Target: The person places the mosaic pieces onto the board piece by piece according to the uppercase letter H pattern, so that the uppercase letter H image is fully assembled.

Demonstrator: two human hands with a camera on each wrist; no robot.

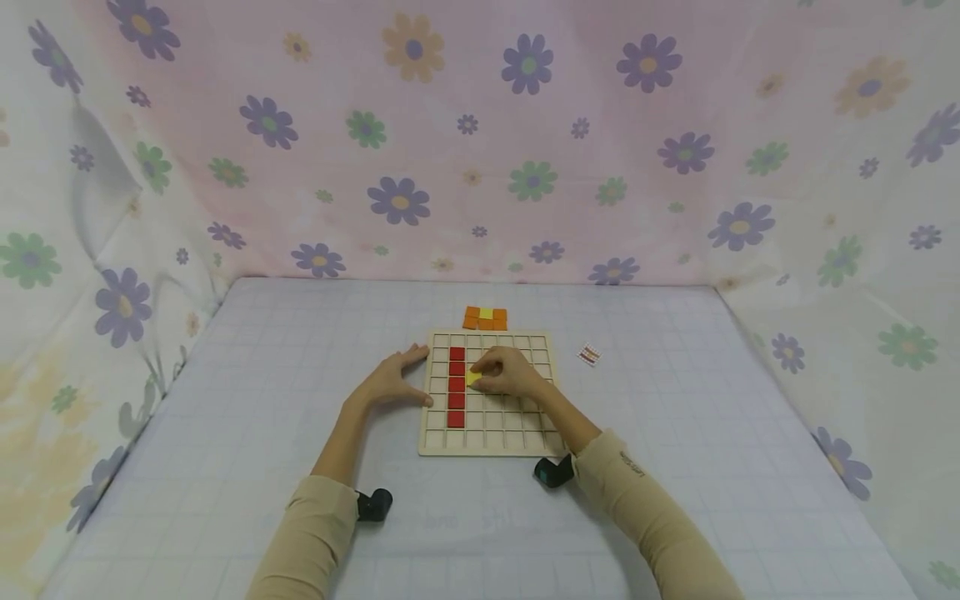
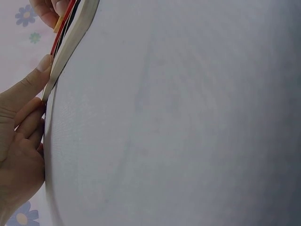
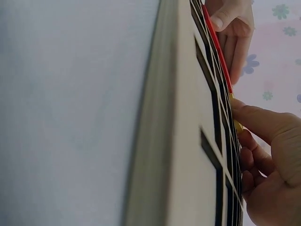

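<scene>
A wooden grid board (image 1: 480,451) lies flat on the table. Several red square tiles (image 1: 457,384) fill one column near its left side. My right hand (image 1: 513,373) is over the middle of the board and pinches a yellow square tile (image 1: 472,378) just right of the red column. In the right wrist view, thumb and fingertip meet the yellow tile (image 3: 238,126) at board level. My left hand (image 1: 390,380) lies at the board's left edge, thumb and fingers spread apart, with the thumb (image 2: 43,66) touching the rim.
Behind the board sits a small block of orange tiles (image 1: 492,323) with a yellow tile (image 1: 486,314) among them. A small printed pattern card (image 1: 589,355) lies right of the board. Flowered cloth (image 1: 465,150) hangs around the table.
</scene>
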